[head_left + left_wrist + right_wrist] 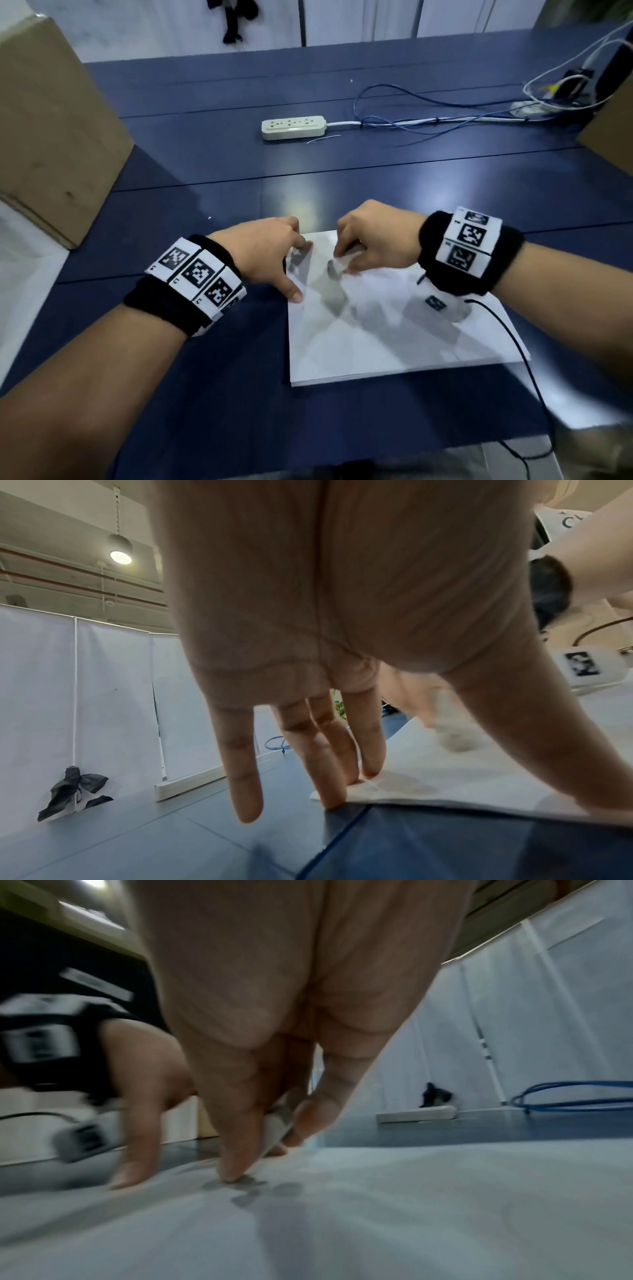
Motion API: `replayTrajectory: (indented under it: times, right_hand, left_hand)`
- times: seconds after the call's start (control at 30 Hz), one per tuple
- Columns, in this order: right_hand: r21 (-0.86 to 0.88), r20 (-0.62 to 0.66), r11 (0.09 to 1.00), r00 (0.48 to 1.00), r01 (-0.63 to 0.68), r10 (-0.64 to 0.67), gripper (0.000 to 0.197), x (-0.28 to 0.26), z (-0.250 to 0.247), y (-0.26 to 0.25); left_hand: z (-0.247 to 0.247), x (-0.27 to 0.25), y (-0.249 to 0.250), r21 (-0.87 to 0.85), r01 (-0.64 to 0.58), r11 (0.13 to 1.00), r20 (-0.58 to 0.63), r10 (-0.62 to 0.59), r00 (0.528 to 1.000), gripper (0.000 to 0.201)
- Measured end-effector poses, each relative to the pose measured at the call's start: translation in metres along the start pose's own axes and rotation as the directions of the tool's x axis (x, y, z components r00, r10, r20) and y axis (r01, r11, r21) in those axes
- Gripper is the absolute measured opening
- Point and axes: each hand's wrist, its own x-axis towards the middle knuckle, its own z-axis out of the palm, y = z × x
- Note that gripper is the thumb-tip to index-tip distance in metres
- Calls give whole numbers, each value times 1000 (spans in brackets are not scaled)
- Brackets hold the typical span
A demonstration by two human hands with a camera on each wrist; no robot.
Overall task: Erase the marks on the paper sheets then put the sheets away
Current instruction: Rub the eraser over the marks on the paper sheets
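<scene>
A stack of white paper sheets (pixel 376 335) lies on the blue table (pixel 205 192) in front of me. My left hand (pixel 291 260) presses its far left corner with straight, spread fingers (pixel 329 764), the thumb on the left edge. My right hand (pixel 349 257) pinches a small white eraser (pixel 277 1123) between thumb and fingers, its tip down on the sheet near the far edge. Grey marks (pixel 246 1191) show on the paper (pixel 411 1218) just under that hand. The eraser (pixel 452 731) is blurred in the left wrist view.
A large cardboard box (pixel 51 137) stands at the left and another box (pixel 609 137) at the right edge. A white power strip (pixel 294 127) and blue cables (pixel 411 116) lie further back. A black wire (pixel 513 342) trails from my right wrist across the paper.
</scene>
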Motion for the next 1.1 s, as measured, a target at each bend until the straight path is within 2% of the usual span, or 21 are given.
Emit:
replayTrajectory:
  times: [0.07, 0.13, 0.23, 0.3, 0.4, 0.47, 0.57, 0.7, 0.8, 0.87, 0.97, 1.03, 1.1]
  right_hand:
    - [36, 82, 996, 993, 81, -84, 29, -10, 3, -8]
    - [28, 100, 998, 993, 53, -56, 29, -5, 2, -7]
    - [5, -12, 996, 996, -90, 90, 29, 18, -7, 8]
    - [-4, -62, 992, 990, -130, 129, 29, 28, -11, 16]
    - [-28, -33, 999, 999, -33, 32, 29, 18, -7, 14]
    - [11, 51, 999, 997, 52, -53, 29, 0, -1, 6]
    - [65, 132, 996, 989, 58, -66, 30, -11, 3, 1]
    - [15, -12, 998, 998, -58, 58, 29, 12, -5, 16]
    - [-24, -67, 992, 990, -127, 125, 28, 18, -8, 24]
    - [-40, -50, 998, 998, -45, 43, 29, 7, -5, 17]
    - [28, 100, 997, 992, 77, -79, 30, -14, 1, 0]
    - [21, 140, 998, 988, 64, -66, 30, -12, 0, 0]
    - [-24, 80, 1000, 997, 17, -15, 31, 3, -3, 7]
  left_hand:
    - [1, 0, -1, -14, 2, 1000, -1, -2, 1000, 96]
    - [1, -1, -1, -14, 6, 1000, 1, -6, 1000, 95]
    - [0, -2, 1, 6, 15, 1000, 11, -15, 1000, 89]
    - [-1, -3, 3, 12, 19, 1000, 12, -19, 1000, 86]
    - [1, -3, 3, 14, 22, 1000, 4, -22, 1000, 88]
    - [2, -2, 2, 11, 20, 1000, -2, -20, 1000, 90]
    - [0, -2, 3, 9, 11, 1000, -2, -11, 1000, 91]
    - [-1, -3, 5, 24, 20, 1000, 12, -20, 1000, 86]
    - [-2, -3, 5, 24, 26, 999, 11, -26, 1000, 86]
    - [-1, -3, 4, 20, 30, 999, 8, -30, 1000, 88]
    - [0, -2, 2, 19, 22, 1000, 0, -22, 1000, 93]
    - [-1, -2, 3, 25, 19, 999, 7, -19, 1000, 93]
    - [-2, -2, 4, 29, 28, 999, 12, -28, 1000, 90]
